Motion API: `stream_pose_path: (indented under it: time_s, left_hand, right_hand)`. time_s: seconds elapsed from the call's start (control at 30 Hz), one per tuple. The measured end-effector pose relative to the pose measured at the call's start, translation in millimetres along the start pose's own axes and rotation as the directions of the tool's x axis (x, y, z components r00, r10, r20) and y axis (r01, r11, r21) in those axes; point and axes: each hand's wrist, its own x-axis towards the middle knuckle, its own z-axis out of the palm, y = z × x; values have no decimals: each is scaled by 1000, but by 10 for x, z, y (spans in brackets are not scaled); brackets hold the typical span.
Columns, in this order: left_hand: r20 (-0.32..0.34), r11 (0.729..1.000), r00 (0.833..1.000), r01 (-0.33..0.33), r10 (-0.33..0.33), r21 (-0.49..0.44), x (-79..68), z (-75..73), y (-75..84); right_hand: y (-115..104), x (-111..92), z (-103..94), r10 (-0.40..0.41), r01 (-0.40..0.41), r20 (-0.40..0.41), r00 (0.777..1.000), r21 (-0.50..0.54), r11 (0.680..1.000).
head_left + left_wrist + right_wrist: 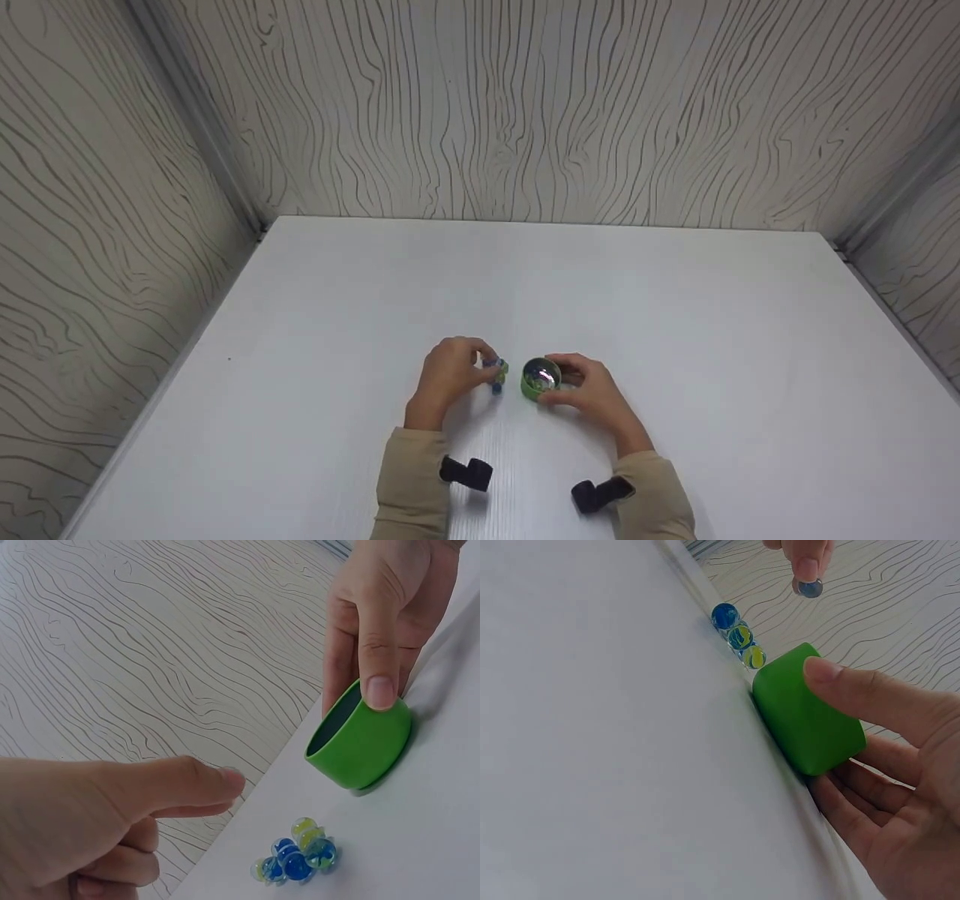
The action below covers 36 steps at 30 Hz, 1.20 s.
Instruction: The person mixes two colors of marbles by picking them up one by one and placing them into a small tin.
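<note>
My left hand (pixel 452 369) pinches a single glass marble (pixel 810 589) between thumb and fingertips; the left wrist view hides that marble. Below the fingertips, a cluster of several glass marbles (pixel 297 864), blue and yellow-green, lies on the white table. My right hand (pixel 598 388) grips a small green cup (pixel 364 748), thumb on the near side and fingers round the far side. The cup stands just right of the cluster, its round mouth tipped a little toward the left hand. Its dark inside shows shiny glints in the head view.
The white table (pixel 637 300) stretches out on all sides of the hands. Wood-grain panels (pixel 480 112) rise behind it and at both sides. Black wrist mounts (pixel 466 473) stick out from the tan sleeves (pixel 411 480).
</note>
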Motion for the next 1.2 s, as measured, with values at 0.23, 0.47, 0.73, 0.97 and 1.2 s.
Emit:
stream_pose_path:
  time_s: [0.23,0.47,0.73,0.97,1.2]
  left_hand:
    - [-13,1000,1000,-1,1,-25,3,19,34]
    - [-24,999,1000,-4,3,-32,9,45,93]
    - [-28,1000,999,-20,20,-3,24,100,166]
    - [-27,999,999,-38,38,-1,34,128,197]
    - [-33,997,996,-77,77,13,21,136,229]
  right_hand:
    - [-12,0,0,11,-11,1,1000,10,1000]
    - [-25,-5,5,3,-3,-6,1000,-1,1000]
    - [-1,4,-1,-10,10,0,1000,-8,1000]
    - [18,19,-6,-22,22,7,1000,4,1000]
    - [18,24,-1,-15,15,1,1000,18,1000]
